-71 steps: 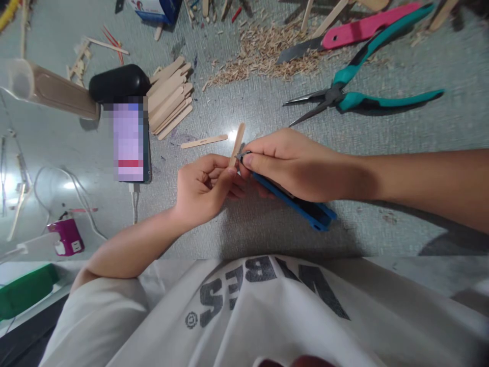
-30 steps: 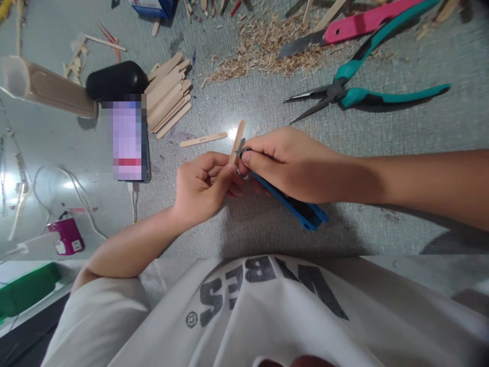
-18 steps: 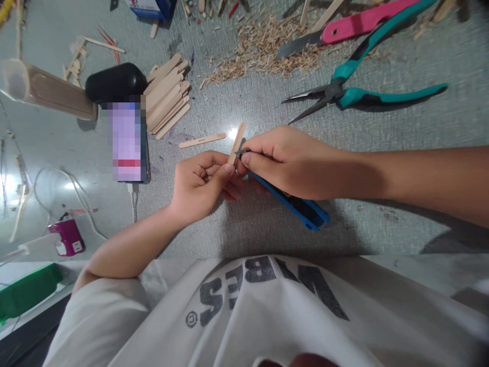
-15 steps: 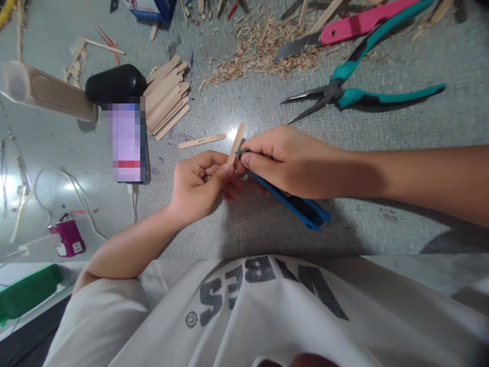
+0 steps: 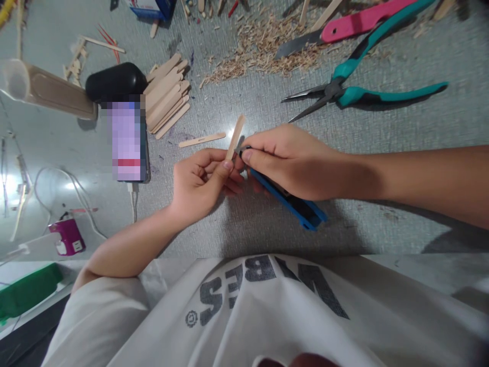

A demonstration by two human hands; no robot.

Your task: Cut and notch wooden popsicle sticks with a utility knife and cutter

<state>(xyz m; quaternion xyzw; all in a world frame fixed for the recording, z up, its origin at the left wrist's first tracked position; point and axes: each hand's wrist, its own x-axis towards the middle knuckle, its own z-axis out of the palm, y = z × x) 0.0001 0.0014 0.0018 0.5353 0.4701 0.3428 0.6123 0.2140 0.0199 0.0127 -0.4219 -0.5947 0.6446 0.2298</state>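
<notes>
While the left hand [image 5: 198,181] pinches the lower end of a wooden craft stick [image 5: 235,133] between thumb and forefinger, the stick stands tilted over the middle of the table [image 5: 401,122], its free end pointing toward the far edge. The right hand [image 5: 290,160] is closed around a blue utility knife [image 5: 292,200], with thumb and forefinger pressed together near its front end. That end meets the stick's right side just above the left thumb; the blade itself is too small to make out. The knife's handle juts from under the palm toward the near edge.

Just beyond the left hand a notched stick [image 5: 202,139] lies flat. Farther toward the far left corner sits a stack of craft sticks [image 5: 166,97], with a phone [image 5: 128,140] beside it. Teal long-nose pliers [image 5: 344,92] lie beyond the right hand, and wood shavings [image 5: 263,48] are heaped near the far edge beside a pink-handled knife [image 5: 344,28].
</notes>
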